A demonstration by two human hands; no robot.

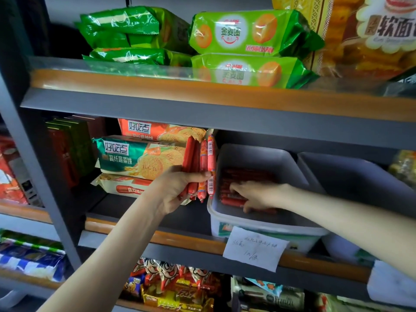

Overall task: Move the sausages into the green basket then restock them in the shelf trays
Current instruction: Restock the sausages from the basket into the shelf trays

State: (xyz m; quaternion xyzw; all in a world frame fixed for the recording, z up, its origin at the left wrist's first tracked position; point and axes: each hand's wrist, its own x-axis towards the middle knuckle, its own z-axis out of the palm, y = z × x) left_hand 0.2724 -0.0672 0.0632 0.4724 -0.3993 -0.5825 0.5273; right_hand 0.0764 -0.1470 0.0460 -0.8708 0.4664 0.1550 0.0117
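Head view: The left hand (180, 188) is closed around a bundle of sausages (198, 163), held upright just left of the grey tray (258, 224) on the middle shelf (180, 239). The right hand (258, 194) lies palm down inside that tray, resting on loose sausages (245, 174); whether it grips any cannot be told. A paper label (254, 248) hangs at the tray front.

Mouth of tray (261, 154) open from front, headroom capped by upper shelf edge (202, 109). Inside, right grip (256, 195) and sausage layer (245, 176) cover floor (rear wall bare). Beside it, left grip (177, 188) with sausage bundle (198, 163) blocks gap toward biscuit packs (139, 158). Free: shelf strip (139, 210) before packs. Further right, neighbouring tray (351, 176) open too.
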